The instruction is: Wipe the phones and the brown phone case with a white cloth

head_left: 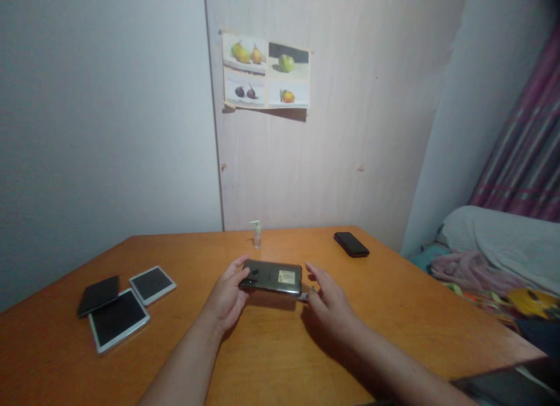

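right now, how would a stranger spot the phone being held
Start with the orange-brown table, then find the left hand over it. That hand grips one end of the phone. Unlike the black device lying at far right, its back faces the camera, showing a pale label.

Pretty dim in here, with flat, bluish light on the left wall (109, 114). Seems to come from above: the poster (266, 72) throws its shadow downward, and the right hand (330, 295) darkens the table (266, 353) beneath. Small glint on the phone's (266, 272) lower edge. Overall soft and grainy, label (286, 277) unreadable, top right corner dark.
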`<state>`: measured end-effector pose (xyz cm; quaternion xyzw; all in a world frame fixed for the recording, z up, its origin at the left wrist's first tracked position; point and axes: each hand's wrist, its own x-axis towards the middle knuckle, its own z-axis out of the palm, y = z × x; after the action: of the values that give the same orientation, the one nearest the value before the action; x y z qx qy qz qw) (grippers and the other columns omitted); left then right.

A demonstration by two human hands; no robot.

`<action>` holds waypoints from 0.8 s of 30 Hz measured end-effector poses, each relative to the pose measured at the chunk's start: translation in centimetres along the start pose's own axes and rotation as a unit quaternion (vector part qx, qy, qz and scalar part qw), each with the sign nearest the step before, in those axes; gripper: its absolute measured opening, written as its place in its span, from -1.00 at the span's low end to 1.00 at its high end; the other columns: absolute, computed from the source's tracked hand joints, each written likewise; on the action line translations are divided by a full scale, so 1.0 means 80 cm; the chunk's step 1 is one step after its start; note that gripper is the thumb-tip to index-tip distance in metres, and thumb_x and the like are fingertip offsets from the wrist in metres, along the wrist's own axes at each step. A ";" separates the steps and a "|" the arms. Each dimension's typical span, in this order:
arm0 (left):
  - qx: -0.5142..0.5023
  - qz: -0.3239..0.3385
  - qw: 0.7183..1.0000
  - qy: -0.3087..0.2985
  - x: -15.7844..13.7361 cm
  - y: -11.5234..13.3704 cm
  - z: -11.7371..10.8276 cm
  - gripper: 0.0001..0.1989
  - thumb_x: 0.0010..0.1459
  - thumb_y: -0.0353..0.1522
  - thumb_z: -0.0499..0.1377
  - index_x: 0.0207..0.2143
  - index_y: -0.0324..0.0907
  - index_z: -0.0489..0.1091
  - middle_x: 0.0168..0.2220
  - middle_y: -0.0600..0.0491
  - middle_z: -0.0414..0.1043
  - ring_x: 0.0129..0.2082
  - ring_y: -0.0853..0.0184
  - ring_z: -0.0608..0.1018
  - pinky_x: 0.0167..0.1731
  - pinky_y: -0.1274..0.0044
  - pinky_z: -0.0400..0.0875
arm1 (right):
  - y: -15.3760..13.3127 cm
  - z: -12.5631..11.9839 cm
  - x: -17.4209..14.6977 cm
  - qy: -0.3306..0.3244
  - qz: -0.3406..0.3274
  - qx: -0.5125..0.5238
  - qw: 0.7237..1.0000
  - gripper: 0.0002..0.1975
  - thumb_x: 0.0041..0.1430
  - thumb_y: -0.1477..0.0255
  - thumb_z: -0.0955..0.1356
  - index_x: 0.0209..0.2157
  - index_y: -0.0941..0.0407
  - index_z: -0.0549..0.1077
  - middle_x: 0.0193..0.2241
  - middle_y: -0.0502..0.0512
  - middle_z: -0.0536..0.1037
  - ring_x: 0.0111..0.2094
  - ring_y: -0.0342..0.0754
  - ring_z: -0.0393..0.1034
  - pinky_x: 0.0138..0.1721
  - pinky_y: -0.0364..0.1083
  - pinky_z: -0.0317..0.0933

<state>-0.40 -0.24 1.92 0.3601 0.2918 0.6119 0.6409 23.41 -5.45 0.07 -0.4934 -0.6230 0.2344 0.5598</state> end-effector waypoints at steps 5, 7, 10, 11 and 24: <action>0.002 -0.007 0.999 -0.039 0.000 0.000 0.000 -0.69 0.10 -0.50 0.26 -0.06 -0.23 0.46 -0.24 0.01 0.52 -0.33 0.40 0.55 -0.35 0.63 0.46 | -0.007 0.016 0.013 -0.046 0.182 0.248 0.951 -0.70 0.21 0.17 0.33 -0.36 0.13 0.48 -0.53 0.04 0.47 -0.59 -0.16 0.27 -0.63 -0.20 0.05; -0.003 -0.006 0.999 -0.053 -0.001 0.001 0.001 -0.72 0.10 -0.50 0.27 -0.09 -0.26 0.48 -0.23 0.00 0.53 -0.30 0.40 0.55 -0.30 0.64 0.45 | -0.010 0.019 0.015 -0.072 0.236 0.326 0.912 -0.66 0.19 0.15 0.36 -0.46 0.14 0.44 -0.65 -0.04 0.38 -0.70 -0.23 0.11 -0.70 -0.22 -0.11; -0.015 -0.002 0.998 -0.060 -0.003 0.004 0.004 -0.73 0.09 -0.50 0.27 -0.11 -0.26 0.50 -0.20 -0.01 0.55 -0.26 0.38 0.55 -0.24 0.62 0.45 | -0.011 0.018 0.016 -0.102 0.255 0.384 0.882 -0.66 0.20 0.16 0.38 -0.46 0.16 0.44 -0.66 -0.04 0.40 -0.72 -0.26 0.10 -0.73 -0.23 -0.11; -0.020 -0.001 0.998 -0.061 -0.003 0.005 0.004 -0.74 0.09 -0.50 0.27 -0.12 -0.27 0.50 -0.20 -0.02 0.55 -0.25 0.37 0.56 -0.23 0.62 0.45 | -0.012 0.016 0.016 -0.112 0.256 0.405 0.870 -0.65 0.21 0.16 0.37 -0.44 0.17 0.45 -0.64 -0.01 0.43 -0.70 -0.25 0.16 -0.71 -0.25 -0.06; -0.038 0.000 0.998 -0.052 -0.004 0.009 0.005 -0.75 0.11 -0.52 0.23 -0.12 -0.27 0.52 -0.20 -0.02 0.57 -0.26 0.35 0.57 -0.24 0.60 0.47 | -0.037 0.014 0.017 -0.107 0.187 0.368 0.905 -0.66 0.14 0.20 0.44 -0.50 0.19 0.45 -0.65 0.00 0.44 -0.65 -0.25 0.23 -0.68 -0.29 -0.01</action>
<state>-0.53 -0.59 2.68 0.3670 0.2346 0.6025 0.6688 21.52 -5.15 2.95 -0.3320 -0.4451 0.5989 0.5771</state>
